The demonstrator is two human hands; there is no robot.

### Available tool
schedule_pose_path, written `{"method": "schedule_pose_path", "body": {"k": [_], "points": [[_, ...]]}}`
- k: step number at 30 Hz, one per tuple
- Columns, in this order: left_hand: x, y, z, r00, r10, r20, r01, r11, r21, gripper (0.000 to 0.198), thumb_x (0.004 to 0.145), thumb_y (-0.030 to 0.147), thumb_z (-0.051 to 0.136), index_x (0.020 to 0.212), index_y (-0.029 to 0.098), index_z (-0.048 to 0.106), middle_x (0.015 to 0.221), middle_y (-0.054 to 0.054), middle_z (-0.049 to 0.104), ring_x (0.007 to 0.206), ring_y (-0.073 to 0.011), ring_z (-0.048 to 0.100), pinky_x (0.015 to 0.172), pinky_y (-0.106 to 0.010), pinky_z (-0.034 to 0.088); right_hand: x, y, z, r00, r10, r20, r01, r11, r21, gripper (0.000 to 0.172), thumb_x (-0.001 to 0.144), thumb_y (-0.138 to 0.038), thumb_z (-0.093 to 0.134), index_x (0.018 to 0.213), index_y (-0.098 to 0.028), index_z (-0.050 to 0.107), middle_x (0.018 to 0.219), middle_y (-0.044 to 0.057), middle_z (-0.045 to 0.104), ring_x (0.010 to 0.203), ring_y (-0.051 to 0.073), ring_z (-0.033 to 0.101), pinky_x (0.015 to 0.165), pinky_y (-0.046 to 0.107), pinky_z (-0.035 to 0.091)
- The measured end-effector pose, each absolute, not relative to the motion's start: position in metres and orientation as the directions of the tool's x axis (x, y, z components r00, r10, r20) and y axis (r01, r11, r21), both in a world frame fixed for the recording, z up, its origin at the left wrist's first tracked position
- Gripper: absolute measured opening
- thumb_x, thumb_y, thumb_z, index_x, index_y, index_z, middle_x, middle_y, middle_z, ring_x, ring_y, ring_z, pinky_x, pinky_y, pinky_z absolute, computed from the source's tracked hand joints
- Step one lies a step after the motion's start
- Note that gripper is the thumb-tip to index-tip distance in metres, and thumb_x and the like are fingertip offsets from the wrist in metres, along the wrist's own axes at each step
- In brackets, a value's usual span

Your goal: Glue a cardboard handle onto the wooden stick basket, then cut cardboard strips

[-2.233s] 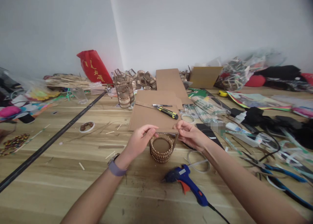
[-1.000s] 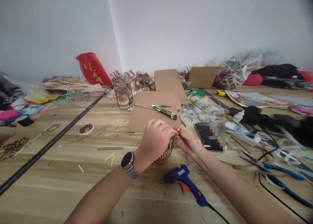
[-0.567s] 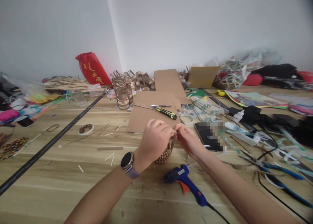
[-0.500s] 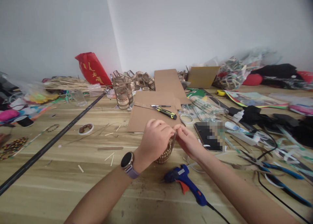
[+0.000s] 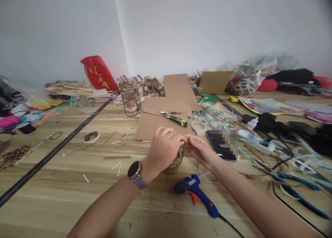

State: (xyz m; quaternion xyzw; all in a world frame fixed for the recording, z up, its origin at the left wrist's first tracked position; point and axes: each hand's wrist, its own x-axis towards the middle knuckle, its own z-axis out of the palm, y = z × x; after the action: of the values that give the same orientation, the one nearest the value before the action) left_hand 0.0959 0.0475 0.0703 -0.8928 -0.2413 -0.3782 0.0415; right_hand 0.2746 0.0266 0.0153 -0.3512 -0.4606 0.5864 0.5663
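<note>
A small woven basket (image 5: pixel 173 167) with brown and pale slats stands on the table, partly hidden by my left hand (image 5: pixel 167 146). A flat brown strip, the basket's handle (image 5: pixel 183 151), rises from its side. My left hand, wearing a watch on the wrist, is closed on the handle's top from the left. From the right, the fingertips of my right hand (image 5: pixel 199 148) pinch the same top part. My fingers hide the exact point of contact. Just in front of the basket a blue hot glue gun (image 5: pixel 198 193) with an orange trigger lies on its side.
Cardboard sheets (image 5: pixel 150 127) bear a yellow-black utility knife (image 5: pixel 176 120). Several similar baskets (image 5: pixel 131 104) stand at the back. To the right lie a dark tablet-like object (image 5: pixel 220 148) and blue-handled pliers (image 5: pixel 298 186). A dish of brown beads (image 5: pixel 90 137) sits left.
My right hand's fingers have shifted slightly at the top of the handle, and the hand sits a little lower. My left hand and the basket stay nearly still.
</note>
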Motion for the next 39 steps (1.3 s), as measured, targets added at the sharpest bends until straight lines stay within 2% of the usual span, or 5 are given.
{"method": "schedule_pose_path", "body": {"k": [10, 20, 23, 31, 39], "points": [[0.082, 0.056, 0.073, 0.623, 0.486, 0.614, 0.503, -0.849, 0.162, 0.01, 0.092, 0.026, 0.061, 0.097, 0.022, 0.068, 0.09, -0.001, 0.073, 0.093, -0.0204, 0.062, 0.087, -0.038, 0.041, 0.27, 0.029, 0.028, -0.204, 0.975, 0.087, -0.323, 0.017, -0.946, 0.041, 0.07, -0.059, 0.076, 0.068, -0.02, 0.063, 0.069, -0.001, 0.058, 0.072, 0.015, 0.051, 0.075, 0.031, 0.039], [0.075, 0.062, 0.077, 0.631, 0.632, 0.451, 0.507, -0.775, 0.377, 0.012, 0.089, 0.028, 0.064, 0.097, 0.022, 0.07, 0.096, 0.0, 0.075, 0.091, -0.0183, 0.064, 0.083, -0.033, 0.047, 0.273, 0.034, 0.029, -0.245, 0.965, 0.094, -0.281, 0.023, -0.959, 0.041, 0.071, -0.059, 0.075, 0.068, -0.02, 0.065, 0.067, -0.001, 0.058, 0.071, 0.016, 0.051, 0.074, 0.031, 0.038], [0.078, 0.063, 0.08, 0.683, 0.564, 0.464, 0.513, -0.823, 0.244, 0.013, 0.09, 0.03, 0.062, 0.096, 0.022, 0.07, 0.094, -0.001, 0.074, 0.09, -0.0195, 0.064, 0.082, -0.034, 0.046, 0.274, 0.035, 0.032, -0.252, 0.963, 0.097, -0.262, 0.029, -0.965, 0.038, 0.073, -0.056, 0.075, 0.067, -0.019, 0.068, 0.067, 0.0, 0.06, 0.071, 0.016, 0.052, 0.077, 0.033, 0.038], [0.085, 0.055, 0.072, 0.749, 0.124, 0.651, 0.483, -0.774, -0.409, 0.025, 0.097, 0.014, 0.042, 0.105, 0.006, 0.065, 0.085, -0.009, 0.071, 0.086, -0.0215, 0.064, 0.09, -0.042, 0.046, 0.278, 0.037, 0.033, -0.248, 0.964, 0.097, -0.25, 0.033, -0.968, 0.03, 0.077, -0.047, 0.074, 0.066, -0.019, 0.068, 0.066, -0.001, 0.06, 0.069, 0.016, 0.051, 0.075, 0.033, 0.038], [0.081, 0.057, 0.068, 0.771, -0.002, 0.636, 0.443, -0.716, -0.54, 0.026, 0.097, 0.012, 0.042, 0.11, 0.004, 0.064, 0.103, -0.015, 0.073, 0.103, -0.0233, 0.065, 0.093, -0.041, 0.048, 0.276, 0.037, 0.032, -0.245, 0.965, 0.094, -0.248, 0.031, -0.968, 0.029, 0.076, -0.046, 0.074, 0.068, -0.019, 0.068, 0.069, 0.0, 0.06, 0.069, 0.016, 0.05, 0.074, 0.033, 0.039]]}}
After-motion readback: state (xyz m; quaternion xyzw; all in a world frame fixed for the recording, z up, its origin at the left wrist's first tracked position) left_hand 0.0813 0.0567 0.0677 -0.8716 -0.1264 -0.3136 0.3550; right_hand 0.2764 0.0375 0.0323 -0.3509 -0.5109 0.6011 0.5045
